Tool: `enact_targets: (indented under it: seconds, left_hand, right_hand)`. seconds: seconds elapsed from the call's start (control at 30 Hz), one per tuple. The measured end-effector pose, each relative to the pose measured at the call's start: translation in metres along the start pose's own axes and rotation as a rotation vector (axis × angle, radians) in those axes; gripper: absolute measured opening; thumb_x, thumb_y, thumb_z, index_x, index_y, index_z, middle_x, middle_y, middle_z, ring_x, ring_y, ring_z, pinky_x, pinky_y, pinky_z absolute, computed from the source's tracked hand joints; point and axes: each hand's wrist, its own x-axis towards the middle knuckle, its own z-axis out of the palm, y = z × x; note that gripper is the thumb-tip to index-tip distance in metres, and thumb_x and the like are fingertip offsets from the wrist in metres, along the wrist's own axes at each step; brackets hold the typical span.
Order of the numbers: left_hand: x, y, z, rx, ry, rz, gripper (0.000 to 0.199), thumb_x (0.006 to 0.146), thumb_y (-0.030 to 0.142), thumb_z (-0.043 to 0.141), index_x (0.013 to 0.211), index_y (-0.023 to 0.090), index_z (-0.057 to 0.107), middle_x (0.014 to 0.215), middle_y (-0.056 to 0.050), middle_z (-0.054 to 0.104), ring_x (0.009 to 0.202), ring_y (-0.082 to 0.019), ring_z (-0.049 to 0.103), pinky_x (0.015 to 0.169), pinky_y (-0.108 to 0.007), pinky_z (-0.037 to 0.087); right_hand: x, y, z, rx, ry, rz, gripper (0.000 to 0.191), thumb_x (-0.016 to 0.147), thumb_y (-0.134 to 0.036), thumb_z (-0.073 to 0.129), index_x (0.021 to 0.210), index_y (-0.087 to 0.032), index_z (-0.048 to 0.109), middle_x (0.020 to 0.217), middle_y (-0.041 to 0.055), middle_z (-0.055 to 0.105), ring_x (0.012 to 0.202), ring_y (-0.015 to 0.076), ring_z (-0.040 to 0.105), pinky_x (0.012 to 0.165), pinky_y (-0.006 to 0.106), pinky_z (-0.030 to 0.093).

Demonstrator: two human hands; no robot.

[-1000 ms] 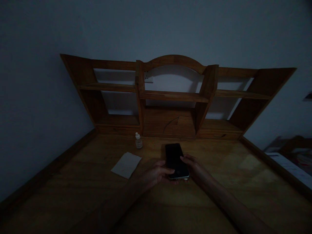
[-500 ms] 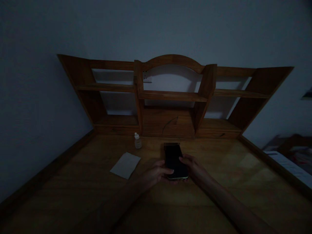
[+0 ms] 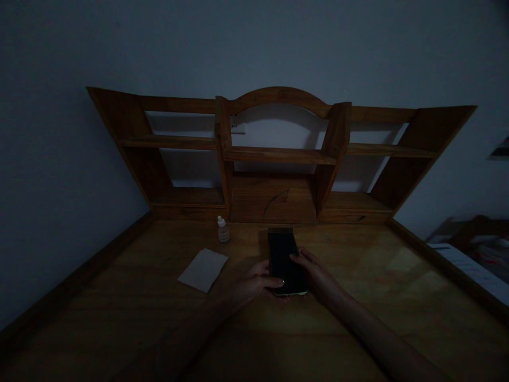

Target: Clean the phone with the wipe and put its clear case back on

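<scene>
A dark phone (image 3: pixel 284 260) with a black screen is held between both hands above the desk. My left hand (image 3: pixel 260 281) grips its lower left side, with the thumb over the screen's lower corner and fingers underneath. My right hand (image 3: pixel 312 266) holds the right edge, its thumb resting on the screen. Left of the hands, a folded white cloth or paper (image 3: pixel 203 269) lies flat. Behind it stands a small bottle (image 3: pixel 223 232) with a white cap, upright.
The wooden desk (image 3: pixel 338 329) has raised side edges. A wooden shelf unit (image 3: pixel 278 155) stands along its back, against the wall. A wall socket (image 3: pixel 237 126) shows through the shelf. Beyond the right edge are papers (image 3: pixel 473 270) and other items.
The view has shifted slightly. My right thumb has moved a little to the left on the screen; both hands still hold the phone.
</scene>
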Motion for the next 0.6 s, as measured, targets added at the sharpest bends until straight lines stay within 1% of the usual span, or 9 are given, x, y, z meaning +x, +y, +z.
enact_targets:
  seconds: [0.13, 0.2, 0.27, 0.3, 0.37, 0.4, 0.47, 0.53, 0.6]
  left_hand:
    - [0.000, -0.002, 0.001, 0.011, -0.074, -0.032, 0.067, 0.065, 0.021, 0.087, 0.124, 0.014, 0.057, 0.109, -0.015, 0.070, 0.091, -0.031, 0.072, 0.075, -0.043, 0.060]
    - [0.001, -0.003, 0.001, 0.016, -0.093, -0.041, 0.072, 0.064, 0.022, 0.087, 0.128, 0.015, 0.054, 0.110, -0.015, 0.070, 0.089, -0.030, 0.072, 0.074, -0.043, 0.060]
    - [0.002, -0.004, 0.000, -0.008, -0.086, -0.039, 0.072, 0.067, 0.026, 0.086, 0.130, 0.015, 0.054, 0.114, -0.016, 0.069, 0.091, -0.031, 0.071, 0.072, -0.042, 0.060]
    - [0.003, -0.004, -0.001, -0.028, -0.089, -0.044, 0.069, 0.069, 0.031, 0.085, 0.129, 0.014, 0.055, 0.115, -0.017, 0.069, 0.091, -0.031, 0.071, 0.071, -0.042, 0.060]
    - [0.007, -0.006, -0.004, -0.058, -0.116, -0.086, 0.062, 0.075, 0.047, 0.078, 0.122, 0.010, 0.060, 0.107, -0.019, 0.071, 0.086, -0.030, 0.071, 0.070, -0.041, 0.059]
    - [0.008, -0.007, -0.006, -0.060, -0.131, -0.112, 0.063, 0.078, 0.056, 0.073, 0.117, 0.007, 0.063, 0.101, -0.019, 0.072, 0.081, -0.029, 0.071, 0.070, -0.041, 0.059]
    - [0.012, -0.009, -0.009, -0.036, -0.144, -0.147, 0.074, 0.080, 0.070, 0.061, 0.108, 0.003, 0.066, 0.086, -0.020, 0.072, 0.071, -0.028, 0.070, 0.068, -0.039, 0.058]
    - [0.014, -0.010, -0.012, -0.011, -0.122, -0.145, 0.082, 0.080, 0.077, 0.054, 0.110, 0.002, 0.066, 0.080, -0.019, 0.072, 0.067, -0.028, 0.070, 0.067, -0.039, 0.057]
    - [0.015, -0.011, -0.013, 0.002, -0.083, -0.139, 0.085, 0.079, 0.079, 0.052, 0.116, 0.003, 0.064, 0.077, -0.016, 0.072, 0.064, -0.029, 0.070, 0.063, -0.040, 0.057]
  right_hand:
    - [-0.004, -0.003, 0.004, -0.038, -0.034, -0.015, 0.050, 0.073, -0.041, 0.081, 0.115, -0.017, 0.066, 0.113, 0.0111, 0.073, 0.100, 0.0273, 0.070, 0.088, 0.037, 0.053]
    - [-0.005, -0.004, 0.004, -0.069, -0.017, -0.023, 0.053, 0.070, -0.041, 0.084, 0.114, -0.017, 0.067, 0.113, 0.0122, 0.072, 0.099, 0.0279, 0.070, 0.088, 0.038, 0.054]
    - [-0.005, -0.005, 0.004, -0.089, -0.007, -0.022, 0.053, 0.069, -0.042, 0.085, 0.112, -0.016, 0.067, 0.112, 0.0127, 0.073, 0.097, 0.0280, 0.070, 0.086, 0.038, 0.054]
    - [-0.006, -0.006, 0.004, -0.095, -0.004, -0.026, 0.053, 0.068, -0.043, 0.085, 0.111, -0.016, 0.068, 0.110, 0.0126, 0.073, 0.096, 0.0278, 0.070, 0.084, 0.037, 0.054]
    - [-0.007, -0.008, 0.005, -0.096, -0.005, -0.036, 0.053, 0.068, -0.044, 0.085, 0.110, -0.016, 0.068, 0.108, 0.0117, 0.073, 0.096, 0.0276, 0.070, 0.082, 0.036, 0.054]
    - [-0.008, -0.008, 0.006, -0.093, -0.004, -0.041, 0.053, 0.068, -0.044, 0.085, 0.110, -0.017, 0.068, 0.108, 0.0112, 0.073, 0.096, 0.0276, 0.070, 0.082, 0.036, 0.054]
    - [-0.009, -0.010, 0.007, -0.093, 0.005, -0.049, 0.054, 0.067, -0.045, 0.086, 0.110, -0.018, 0.067, 0.108, 0.0104, 0.073, 0.097, 0.0277, 0.070, 0.082, 0.036, 0.054]
    - [-0.010, -0.010, 0.008, -0.102, 0.010, -0.056, 0.054, 0.066, -0.044, 0.087, 0.109, -0.018, 0.067, 0.109, 0.0101, 0.073, 0.099, 0.0275, 0.069, 0.085, 0.037, 0.054]
    - [-0.010, -0.010, 0.009, -0.115, 0.005, -0.070, 0.053, 0.067, -0.044, 0.087, 0.109, -0.018, 0.067, 0.109, 0.0100, 0.073, 0.102, 0.0271, 0.069, 0.088, 0.036, 0.053]
